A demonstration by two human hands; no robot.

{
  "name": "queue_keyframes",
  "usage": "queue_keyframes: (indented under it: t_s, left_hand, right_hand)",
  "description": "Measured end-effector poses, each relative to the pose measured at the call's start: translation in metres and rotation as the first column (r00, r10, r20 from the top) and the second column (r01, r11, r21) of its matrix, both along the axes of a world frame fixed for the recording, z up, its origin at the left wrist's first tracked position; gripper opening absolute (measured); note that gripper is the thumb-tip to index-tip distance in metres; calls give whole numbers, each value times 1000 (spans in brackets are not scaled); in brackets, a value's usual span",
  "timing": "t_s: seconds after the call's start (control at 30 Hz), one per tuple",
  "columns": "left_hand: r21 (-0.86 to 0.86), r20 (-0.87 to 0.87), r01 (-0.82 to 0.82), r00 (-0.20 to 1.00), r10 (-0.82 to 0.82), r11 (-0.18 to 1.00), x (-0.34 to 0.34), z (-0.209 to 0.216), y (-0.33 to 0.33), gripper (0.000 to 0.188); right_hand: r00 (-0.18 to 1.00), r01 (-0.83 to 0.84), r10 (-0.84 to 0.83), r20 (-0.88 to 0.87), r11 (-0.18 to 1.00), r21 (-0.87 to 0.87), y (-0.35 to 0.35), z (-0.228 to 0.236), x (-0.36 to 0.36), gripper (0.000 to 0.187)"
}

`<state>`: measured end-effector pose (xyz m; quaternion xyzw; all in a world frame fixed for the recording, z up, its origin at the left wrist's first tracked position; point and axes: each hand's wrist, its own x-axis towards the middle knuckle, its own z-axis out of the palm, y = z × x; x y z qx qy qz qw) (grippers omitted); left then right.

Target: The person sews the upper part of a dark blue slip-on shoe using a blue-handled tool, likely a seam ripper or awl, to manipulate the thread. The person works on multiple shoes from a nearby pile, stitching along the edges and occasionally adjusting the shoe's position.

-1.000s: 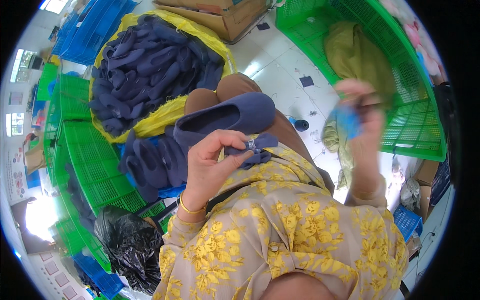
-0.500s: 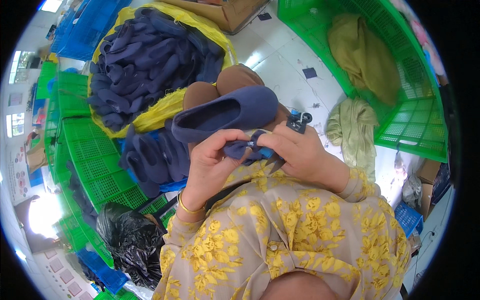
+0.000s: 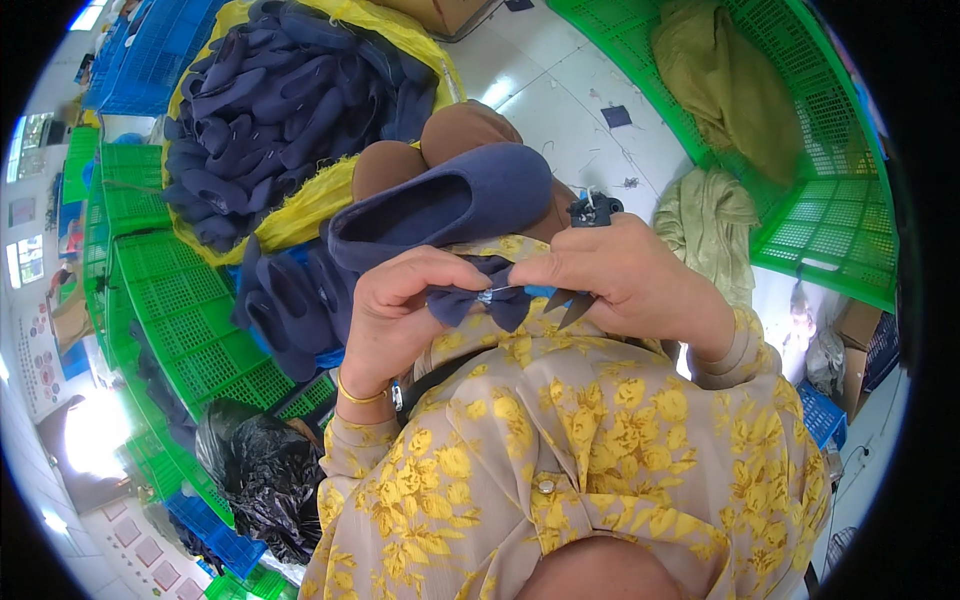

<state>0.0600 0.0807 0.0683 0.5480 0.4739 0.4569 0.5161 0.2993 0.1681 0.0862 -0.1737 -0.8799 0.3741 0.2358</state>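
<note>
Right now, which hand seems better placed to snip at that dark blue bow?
Probably the right hand: dark pointed blades stick out beneath it, close to the bow. The left hand pinches the bow, so it seems better suited to steadying it.

No legible text, labels or numbers. Poster (image 3: 44,338) on the far left wall carries small coloured marks, too small to read. Pale panel (image 3: 98,533) at near left shows reddish squares; any lettering there can't be made out.
</note>
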Motion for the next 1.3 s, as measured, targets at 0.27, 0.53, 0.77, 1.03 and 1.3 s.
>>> queue_keyframes:
  t_s: [0.27, 0.53, 0.77, 1.03, 1.3]
  left_hand:
    - [-58, 63, 15, 998, -11, 998, 1, 2, -1, 14]
    - [-73, 57, 27, 998, -23, 997, 2, -1, -1, 14]
    - [-134, 90, 22, 996, -10, 991, 6, -3, -1, 15]
    - [-309, 458, 177, 889, -17, 934, 5, -7, -9, 20]
    - [-341, 406, 141, 914, 10, 930, 7, -9, -13, 19]
  right_hand:
    - [999, -40, 40, -2, 999, 11, -1, 1, 2, 46]
    - [996, -50, 47, 72, 998, 34, -3, -2, 5, 49]
    - [997, -71, 69, -22, 993, -96, 2, -4, 0, 44]
    - [996, -91, 91, -7, 982, -166, 3, -9, 2, 50]
    - [994, -47, 63, 84, 982, -185, -6, -8, 4, 52]
